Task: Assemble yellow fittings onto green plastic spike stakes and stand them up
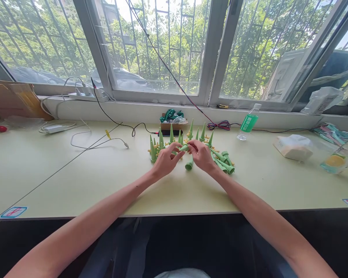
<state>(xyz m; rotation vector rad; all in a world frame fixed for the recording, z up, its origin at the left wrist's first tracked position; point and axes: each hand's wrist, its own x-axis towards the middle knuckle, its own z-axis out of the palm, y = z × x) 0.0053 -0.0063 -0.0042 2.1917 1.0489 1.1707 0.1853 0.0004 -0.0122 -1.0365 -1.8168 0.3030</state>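
Observation:
Between my two hands is a small green plastic cone (184, 147), lying sideways. My left hand (168, 157) pinches its pointed end with thumb and fingers. The fingers of my right hand (201, 155) are closed at its other end, partly hiding it. One loose green cone (188, 166) lies on the table just below, its round end toward me. Several green cones (171, 134) stand upright behind and to the left of my hands, with small yellow pieces around their bases. More green cones (224, 164) lie in a pile beside my right wrist.
A small box (174, 126) with green wrapping stands behind the cones, a dark phone (169, 133) before it. Right of them are coiled wires (222, 124), a water bottle (248, 122) and a tissue pack (292, 147). White cables (89, 146) stretch across the left side.

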